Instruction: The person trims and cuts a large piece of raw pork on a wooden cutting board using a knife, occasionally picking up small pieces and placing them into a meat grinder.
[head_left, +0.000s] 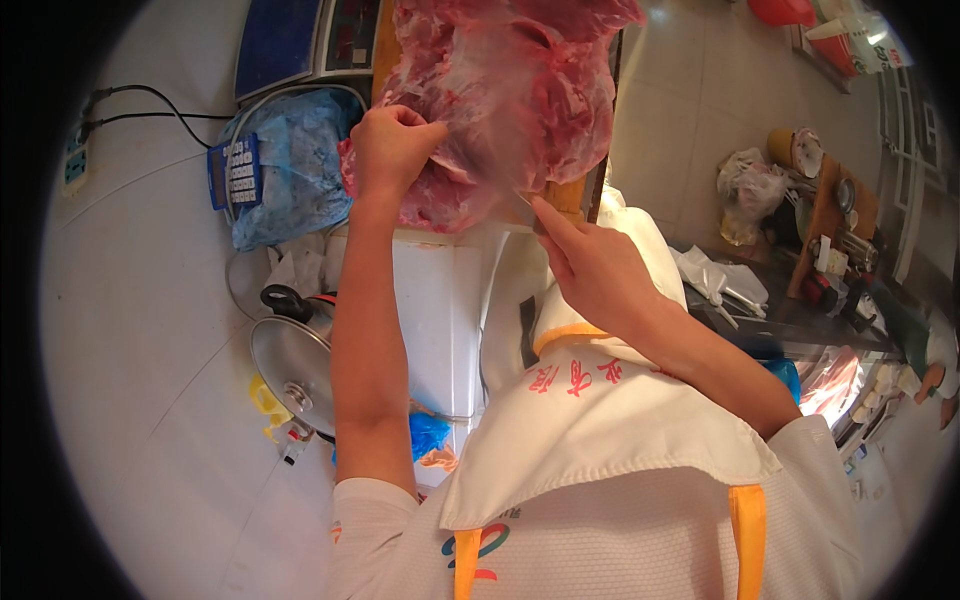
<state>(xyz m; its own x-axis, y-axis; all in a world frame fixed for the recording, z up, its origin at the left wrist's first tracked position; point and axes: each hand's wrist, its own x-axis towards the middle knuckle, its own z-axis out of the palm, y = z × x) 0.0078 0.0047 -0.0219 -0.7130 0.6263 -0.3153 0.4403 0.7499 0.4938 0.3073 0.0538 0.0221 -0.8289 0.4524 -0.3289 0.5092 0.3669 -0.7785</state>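
Note:
A large slab of raw red meat lies on a wooden board at the top of the view. My left hand rests at its left side, thumb and fingers pinched together on the edge of the meat. My right hand is closed round a knife at the near right corner of the board. The handle is mostly hidden in my fist. Pointing away from me, the blade is smeared over the meat, so I cannot tell whether it touches.
Left of the board are a weighing scale, a blue plastic bag and a blue calculator. A metal lid stands below them. To the right, a dark counter holds plastic bags and tools. Another person's arm shows at the right rim.

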